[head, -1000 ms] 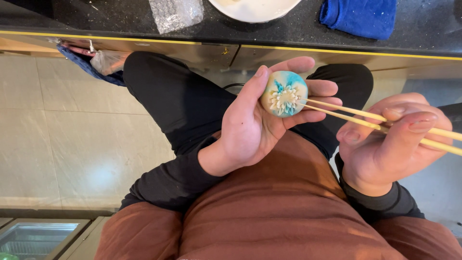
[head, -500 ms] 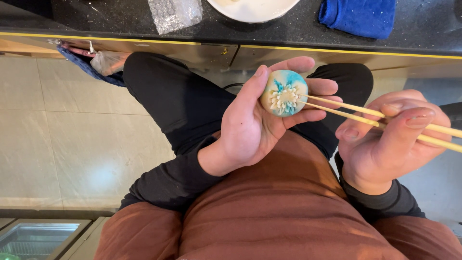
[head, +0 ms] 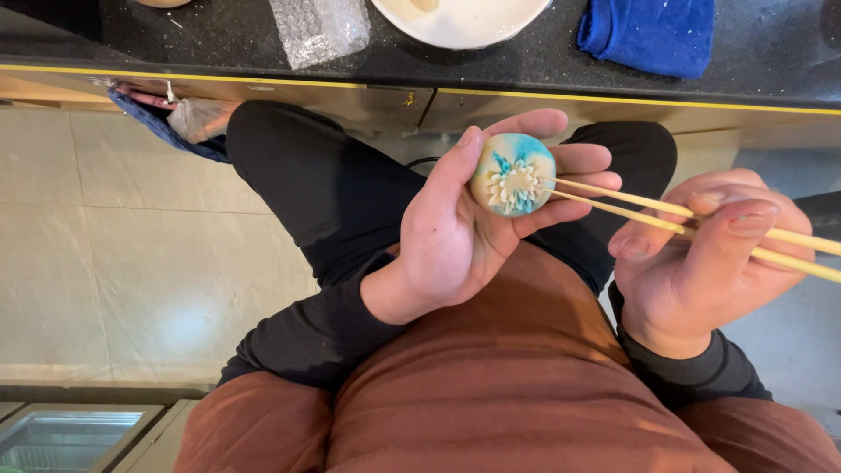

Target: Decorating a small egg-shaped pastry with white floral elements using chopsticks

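Now my left hand [head: 460, 232] lies palm up over my lap, fingers curled and thumb raised along the side, cradling a small round sweet [head: 512, 174], pale with blue streaks and a white petal pattern cut into its face. My right hand [head: 701, 258] sits just beside it, wrist bent, thumb and fingers pinched around a pair of thin wooden sticks [head: 666, 215] whose tips touch the sweet's edge. Beyond my knees, the dark table [head: 526, 61] carries a white plate [head: 460, 17] and a folded blue cloth [head: 648, 31].
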